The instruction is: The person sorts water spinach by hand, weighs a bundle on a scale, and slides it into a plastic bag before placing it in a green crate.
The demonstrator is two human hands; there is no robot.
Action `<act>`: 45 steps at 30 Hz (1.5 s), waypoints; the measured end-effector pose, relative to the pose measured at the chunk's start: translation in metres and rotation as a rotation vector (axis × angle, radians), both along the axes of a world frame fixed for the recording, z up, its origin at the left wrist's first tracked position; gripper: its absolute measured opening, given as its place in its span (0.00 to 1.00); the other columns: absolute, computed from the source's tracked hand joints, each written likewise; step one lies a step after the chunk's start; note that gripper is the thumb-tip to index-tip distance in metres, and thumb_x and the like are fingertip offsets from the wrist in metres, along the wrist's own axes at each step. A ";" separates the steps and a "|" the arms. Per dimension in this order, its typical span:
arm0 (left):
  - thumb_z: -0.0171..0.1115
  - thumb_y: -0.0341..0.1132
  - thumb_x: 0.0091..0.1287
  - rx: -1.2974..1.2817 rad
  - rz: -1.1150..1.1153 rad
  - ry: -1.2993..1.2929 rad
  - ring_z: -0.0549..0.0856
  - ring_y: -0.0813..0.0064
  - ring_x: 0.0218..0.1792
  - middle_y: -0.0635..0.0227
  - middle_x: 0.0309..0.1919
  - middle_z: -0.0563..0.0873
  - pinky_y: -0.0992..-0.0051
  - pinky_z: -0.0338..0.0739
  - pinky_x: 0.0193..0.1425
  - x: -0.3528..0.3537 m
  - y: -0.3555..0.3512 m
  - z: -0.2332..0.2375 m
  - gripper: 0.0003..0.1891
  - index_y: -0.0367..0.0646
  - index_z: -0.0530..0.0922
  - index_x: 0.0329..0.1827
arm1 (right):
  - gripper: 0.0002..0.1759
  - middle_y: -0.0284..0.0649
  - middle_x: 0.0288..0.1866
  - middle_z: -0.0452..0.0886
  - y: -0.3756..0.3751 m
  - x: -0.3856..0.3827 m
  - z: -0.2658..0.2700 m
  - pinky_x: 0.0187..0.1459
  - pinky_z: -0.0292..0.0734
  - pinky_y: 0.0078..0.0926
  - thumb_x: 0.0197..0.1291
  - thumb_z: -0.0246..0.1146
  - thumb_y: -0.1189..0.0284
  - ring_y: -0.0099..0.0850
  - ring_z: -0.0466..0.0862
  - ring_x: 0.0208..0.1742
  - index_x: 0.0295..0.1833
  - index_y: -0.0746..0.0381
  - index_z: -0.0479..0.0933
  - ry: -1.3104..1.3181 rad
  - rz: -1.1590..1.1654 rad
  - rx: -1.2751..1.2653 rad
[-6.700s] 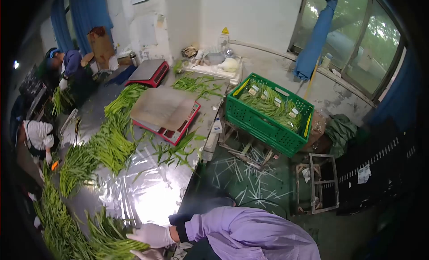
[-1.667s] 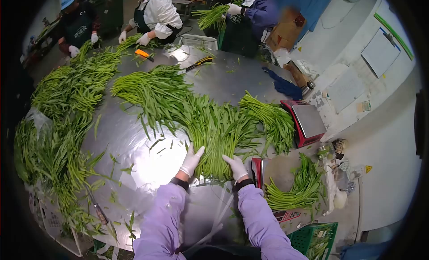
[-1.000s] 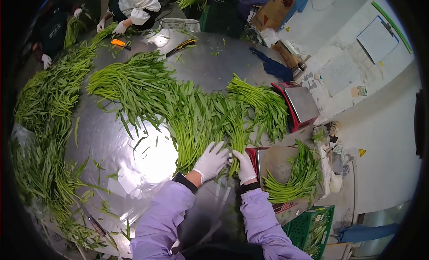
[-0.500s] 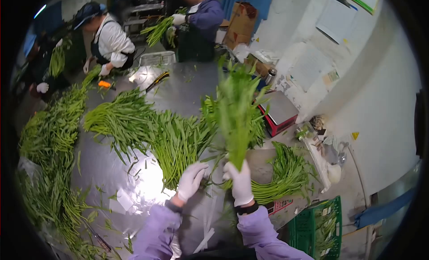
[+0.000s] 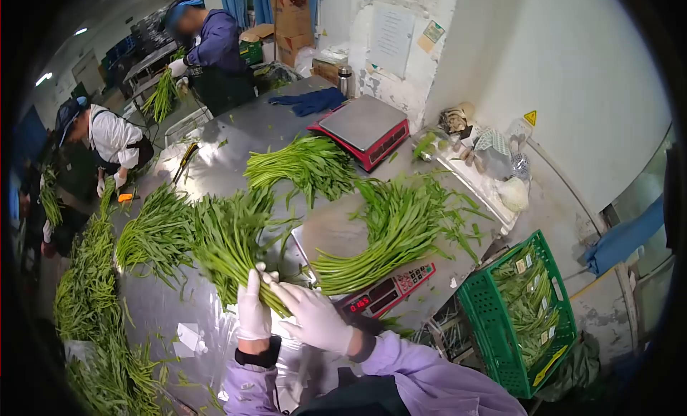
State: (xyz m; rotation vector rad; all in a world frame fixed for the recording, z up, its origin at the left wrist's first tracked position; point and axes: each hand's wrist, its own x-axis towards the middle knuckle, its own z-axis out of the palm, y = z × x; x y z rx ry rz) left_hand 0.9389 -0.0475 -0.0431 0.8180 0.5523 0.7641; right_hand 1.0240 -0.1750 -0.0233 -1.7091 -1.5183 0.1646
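Observation:
My left hand (image 5: 254, 307), in a white glove, is closed around the stems of a bunch of leafy greens (image 5: 232, 255). Its leaves point away from me, over the metal table. Against the stem ends, from the right, rests my gloved right hand (image 5: 318, 319), fingers stretched out. Just beyond it, a second bunch of greens (image 5: 397, 230) lies curved on a scale (image 5: 386, 291) whose red display looks like 0.165. Farther back, another bunch (image 5: 300, 162) lies beside a red scale (image 5: 368, 130).
A long heap of greens (image 5: 86, 301) runs along the left side, near another pile (image 5: 154, 233). A green crate (image 5: 479, 312) with packed greens stands lower right. A yellow-black cutter (image 5: 186, 162) and blue cloth (image 5: 311, 101) lie farther back. Co-workers (image 5: 215, 44) stand across the table.
My view has turned right. The bunch raised upright in my right hand is no longer there; my left hand now grips a bunch low over the table, and both hands have come together.

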 end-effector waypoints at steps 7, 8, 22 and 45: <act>0.61 0.34 0.68 1.304 -0.105 0.463 0.82 0.57 0.34 0.52 0.37 0.82 0.65 0.76 0.40 0.107 -0.022 0.037 0.17 0.32 0.72 0.54 | 0.27 0.43 0.54 0.79 -0.095 0.067 0.001 0.52 0.76 0.35 0.58 0.66 0.65 0.42 0.81 0.49 0.63 0.60 0.73 0.111 -0.158 0.025; 0.62 0.34 0.66 1.474 -0.157 0.582 0.82 0.54 0.36 0.50 0.36 0.82 0.62 0.76 0.40 0.121 -0.026 0.031 0.17 0.34 0.72 0.52 | 0.26 0.43 0.53 0.79 -0.110 0.079 -0.002 0.51 0.76 0.35 0.58 0.65 0.65 0.42 0.81 0.48 0.62 0.60 0.74 0.084 -0.137 0.015; 0.68 0.50 0.60 1.453 -0.745 0.735 0.80 0.48 0.53 0.45 0.51 0.81 0.62 0.76 0.57 0.154 -0.029 -0.010 0.36 0.40 0.69 0.67 | 0.20 0.39 0.41 0.81 -0.234 0.211 -0.039 0.45 0.75 0.38 0.57 0.65 0.63 0.40 0.82 0.41 0.55 0.57 0.78 -0.194 -0.107 -0.273; 0.79 0.58 0.35 1.756 -0.424 0.876 0.77 0.49 0.56 0.49 0.56 0.77 0.55 0.64 0.67 0.151 -0.062 -0.033 0.66 0.44 0.49 0.77 | 0.13 0.36 0.40 0.79 -0.127 0.235 -0.087 0.42 0.71 0.35 0.51 0.63 0.70 0.36 0.78 0.43 0.44 0.58 0.80 -0.601 0.078 -0.081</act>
